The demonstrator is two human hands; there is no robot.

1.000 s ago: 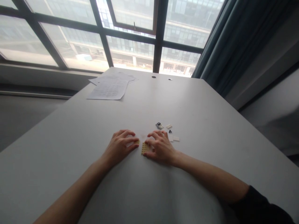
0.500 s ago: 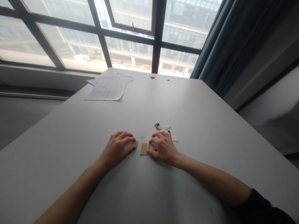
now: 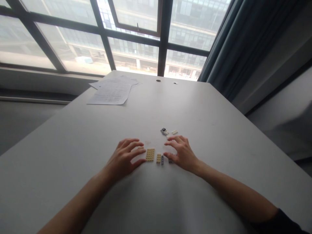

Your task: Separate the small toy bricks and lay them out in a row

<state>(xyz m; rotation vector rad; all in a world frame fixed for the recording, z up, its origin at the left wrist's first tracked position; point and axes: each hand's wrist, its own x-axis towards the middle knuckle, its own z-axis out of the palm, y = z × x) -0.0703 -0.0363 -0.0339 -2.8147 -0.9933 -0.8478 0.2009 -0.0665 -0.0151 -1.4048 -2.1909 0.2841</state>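
On the white table (image 3: 207, 107) my left hand (image 3: 124, 156) rests with its fingers spread, just left of a tan studded plate (image 3: 150, 154). To the right of that plate lie a narrow tan plate (image 3: 158, 158) and a thin grey piece (image 3: 162, 160). My right hand (image 3: 181, 152) hovers low to the right of them, fingers apart and curved, its thumb close to another small dark piece (image 3: 170, 161). Neither hand holds anything.
Beyond my right hand lie a small dark-and-white cluster of bricks (image 3: 164, 131) and a white plate (image 3: 174, 132). Printed sheets of paper (image 3: 110, 92) lie at the table's far left. A window and a dark curtain (image 3: 243, 42) stand behind the table.
My right hand has drawn back to the right off the tan plate, uncovering the narrow tan and grey pieces. My left hand has spread and shifted slightly toward me.
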